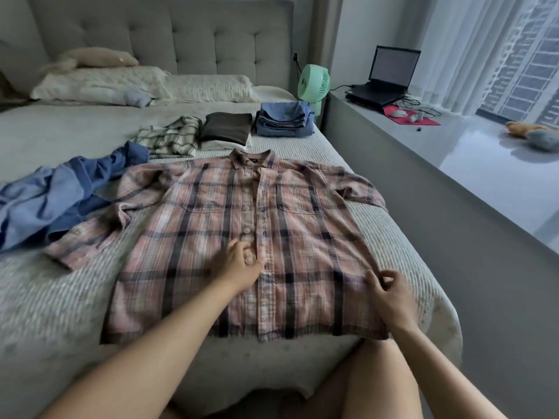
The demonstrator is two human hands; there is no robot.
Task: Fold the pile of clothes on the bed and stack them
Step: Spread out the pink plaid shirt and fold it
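Obs., head cam, one frame.

Pink plaid shirt (242, 237) spread flat on bed (54, 297), front side up, collar at 12 o'clock, hem at 6 near the bed's foot edge. Button placket runs down the centre; upper buttons look closed. Both short sleeves out: one at 9 o'clock, one at 2.

L hand (239, 261) on the placket, lower centre of shirt. Grip: fingers curled, pinching the placket fabric by a button. Frame blurred here, so exact finger placement n/a.

R hand (390, 294) at 4 o'clock from shirt centre, on lower side panel near hem. Grip: thumb + fingers curled, pinching a small fold of the cloth.

Unfolded blue garment (60, 195) crumpled at 9–10 o'clock, touching the shirt's sleeve on that side.

Folded items in a row at 12 o'clock beyond the collar, apart from the shirt:
- light plaid item (169, 137), loosely folded
- dark olive piece on a white one (227, 131)
- blue denim stack (284, 119), several layers

Pillows (121, 86) against grey tufted headboard (166, 34).

Off bed, 1–2 o'clock: green fan (313, 83), open laptop (387, 77) on window ledge (484, 152), red mat (411, 116) w/ small devices.
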